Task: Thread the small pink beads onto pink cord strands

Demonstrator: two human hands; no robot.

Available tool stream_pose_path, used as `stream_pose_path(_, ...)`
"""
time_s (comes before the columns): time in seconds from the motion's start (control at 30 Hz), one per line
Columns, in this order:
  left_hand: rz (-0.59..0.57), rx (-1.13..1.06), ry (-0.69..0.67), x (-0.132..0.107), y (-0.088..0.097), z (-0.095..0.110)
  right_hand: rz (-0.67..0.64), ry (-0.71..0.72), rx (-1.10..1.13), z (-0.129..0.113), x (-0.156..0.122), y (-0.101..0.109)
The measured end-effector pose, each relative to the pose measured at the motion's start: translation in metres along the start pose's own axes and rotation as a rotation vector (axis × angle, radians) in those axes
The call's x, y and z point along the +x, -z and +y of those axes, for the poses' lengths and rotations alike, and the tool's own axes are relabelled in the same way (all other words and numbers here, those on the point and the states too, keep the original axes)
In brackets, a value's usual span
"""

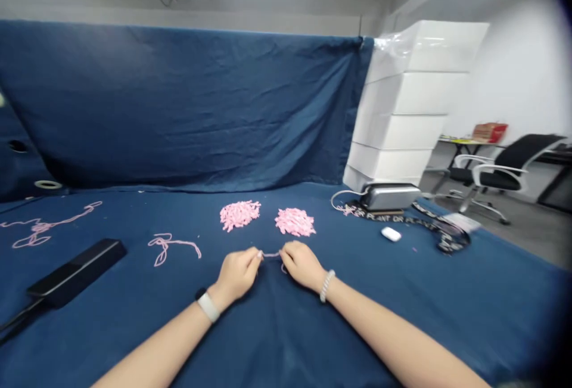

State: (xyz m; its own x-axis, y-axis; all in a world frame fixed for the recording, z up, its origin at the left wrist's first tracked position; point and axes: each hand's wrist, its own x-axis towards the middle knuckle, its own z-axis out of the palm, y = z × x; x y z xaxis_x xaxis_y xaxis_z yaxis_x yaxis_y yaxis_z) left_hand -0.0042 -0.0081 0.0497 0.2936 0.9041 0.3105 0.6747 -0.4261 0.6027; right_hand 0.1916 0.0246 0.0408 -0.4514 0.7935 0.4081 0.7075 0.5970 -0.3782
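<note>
My left hand (pixel 236 275) and my right hand (pixel 301 266) meet low in the middle of the blue cloth-covered table (pixel 286 328). Between their fingertips, each pinches an end of a short pink cord (pixel 271 254), and a small tail of it hangs below my right hand. Just beyond my hands lie two heaps of short pink pieces (pixel 240 215) (pixel 295 222). To the left, a loose pink cord (pixel 170 247) lies in a tangled loop, and a longer pink cord (pixel 44 227) lies farther left.
A long black case (pixel 75 272) lies at the left. On the right are a silver device (pixel 391 197), a black patterned strap (pixel 429 227) and a small white object (pixel 391 233). Stacked white boxes (pixel 393 102) and a blue backdrop (pixel 179 102) stand behind the table.
</note>
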Motion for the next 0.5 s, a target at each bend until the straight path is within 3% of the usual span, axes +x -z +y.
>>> stream_pose_path(0.1, 0.015, 0.209, -0.044, -0.007, 0.003, 0.012, 0.01, -0.037, 0.041, 0.001, -0.014, 0.013)
stream_pose_path(0.2, 0.049, 0.283, -0.026, -0.014, 0.009, 0.014, 0.036, -0.044, 0.078, 0.004, -0.031, 0.026)
stream_pose_path(0.37, 0.071, 0.328, -0.021, -0.015, 0.017, 0.001, 0.017, 0.07, -0.26, 0.011, -0.042, 0.04)
stream_pose_path(0.5, 0.118, 0.341, 0.026, -0.013, 0.015, -0.007, -0.014, 0.119, -0.363, 0.019, -0.042, 0.037)
